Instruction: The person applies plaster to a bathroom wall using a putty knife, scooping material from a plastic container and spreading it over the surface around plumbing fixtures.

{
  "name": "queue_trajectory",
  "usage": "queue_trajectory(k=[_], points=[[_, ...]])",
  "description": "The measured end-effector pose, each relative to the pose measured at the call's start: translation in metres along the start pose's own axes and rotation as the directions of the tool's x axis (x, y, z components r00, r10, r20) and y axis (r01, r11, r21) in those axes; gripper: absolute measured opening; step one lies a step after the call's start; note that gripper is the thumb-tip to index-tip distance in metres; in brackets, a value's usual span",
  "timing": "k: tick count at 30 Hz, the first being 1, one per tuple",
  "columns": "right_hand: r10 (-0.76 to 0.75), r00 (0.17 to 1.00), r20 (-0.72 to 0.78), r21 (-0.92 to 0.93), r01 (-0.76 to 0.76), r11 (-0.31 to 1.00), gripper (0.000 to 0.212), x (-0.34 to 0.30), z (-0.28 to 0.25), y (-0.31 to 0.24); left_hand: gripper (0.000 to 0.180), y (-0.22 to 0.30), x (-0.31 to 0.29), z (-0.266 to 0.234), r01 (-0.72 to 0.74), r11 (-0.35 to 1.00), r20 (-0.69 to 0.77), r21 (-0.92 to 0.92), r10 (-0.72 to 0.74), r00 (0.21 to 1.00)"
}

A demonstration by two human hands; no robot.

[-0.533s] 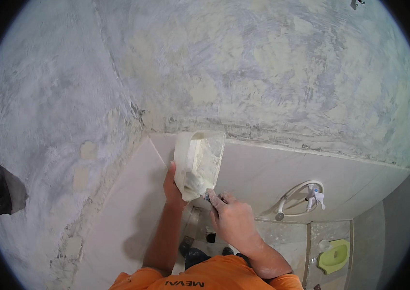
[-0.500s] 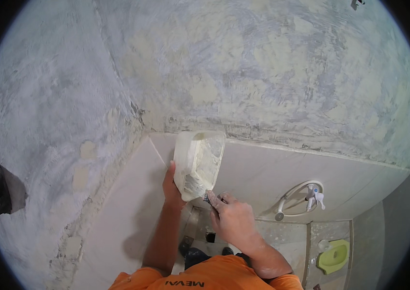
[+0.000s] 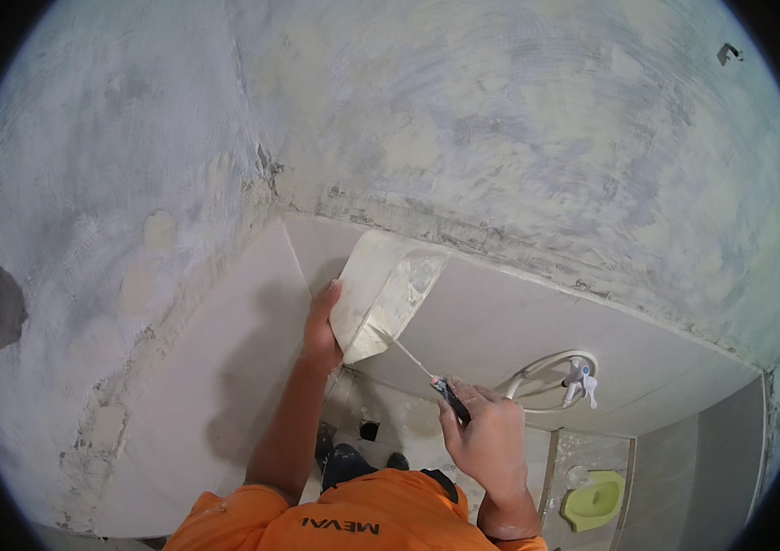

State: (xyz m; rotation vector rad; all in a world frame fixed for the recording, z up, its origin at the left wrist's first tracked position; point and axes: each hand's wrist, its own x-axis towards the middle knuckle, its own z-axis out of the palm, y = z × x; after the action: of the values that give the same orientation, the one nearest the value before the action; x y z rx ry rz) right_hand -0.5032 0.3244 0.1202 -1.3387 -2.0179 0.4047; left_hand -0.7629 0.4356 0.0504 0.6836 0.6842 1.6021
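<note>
My left hand (image 3: pixel 322 329) is closed on the left side of a white plastic tub (image 3: pixel 364 286), which is tilted with its opening turned to the right. Pale putty smears the tub's inner wall. My right hand (image 3: pixel 489 436), dusted with white, grips the dark handle of a putty knife (image 3: pixel 451 400). The thin blade shows nearly edge-on and points up and left, its tip at the tub's lower end. How much putty lies inside the tub is hidden by its side.
Ahead rises a patchy skim-coated wall (image 3: pixel 519 138) above pale tiles (image 3: pixel 482 312). A white tap (image 3: pixel 578 378) with a looped hose (image 3: pixel 523 372) sits at the right. Below it lies a green squat toilet (image 3: pixel 592 501). A floor drain (image 3: pixel 369 430) shows near my feet.
My right hand has moved right and down, away from the tub, so the blade now shows. The tub has tilted further, its opening turned more away. The whole view has shifted a little.
</note>
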Motion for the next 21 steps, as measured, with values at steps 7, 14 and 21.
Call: queue_trajectory(k=[7, 14, 21], points=[[0.157, 0.951, 0.267, 0.071, -0.182, 0.981, 0.024, 0.023, 0.032, 0.013, 0.047, 0.011, 0.002, -0.029, -0.056, 0.99, 0.24, 0.128, 0.024, 0.97], [0.031, 0.956, 0.293, 0.049, -0.048, 0.998, 0.024, 0.045, 0.067, -0.008, 0.041, 0.001, 0.025, -0.042, -0.028, 0.982, 0.123, 0.188, 0.005, 0.992], [-0.043, 0.938, 0.344, 0.018, 0.039, 0.999, 0.021, 0.065, 0.089, -0.025, 0.041, 0.007, 0.04, -0.058, 0.063, 0.959, 0.038, 0.276, -0.077, 0.996]])
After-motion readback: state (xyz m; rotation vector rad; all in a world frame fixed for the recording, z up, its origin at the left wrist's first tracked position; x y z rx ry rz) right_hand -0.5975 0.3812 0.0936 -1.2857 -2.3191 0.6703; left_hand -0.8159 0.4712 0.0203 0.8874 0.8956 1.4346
